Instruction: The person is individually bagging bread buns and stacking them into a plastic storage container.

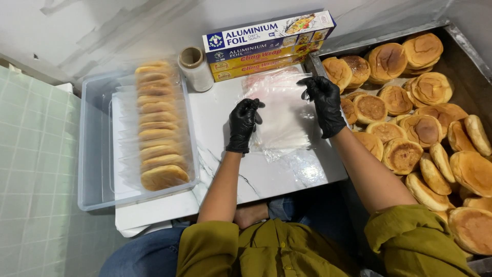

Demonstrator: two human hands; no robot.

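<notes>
Both hands in black gloves, forearms bare, olive sleeves pushed to elbows. Left hand at approx 10 o'clock of frame centre, fingers curled in, thumb up. Right hand at 1 o'clock, fingertips pinched, wrist bent down. Arms converging fwd, palms facing inward

Bare strip of worktop lies open between the clear tub of bagged buns on the left and the stack of plastic bags at centre. Near edge of worktop in front of the bags also free. Far side closed off by stacked wrap boxes and a film roll against the wall. Right side blocked by the tray of loose buns, its rim just beside the bags. Left hand and right hand both sit on the bag stack.
</notes>
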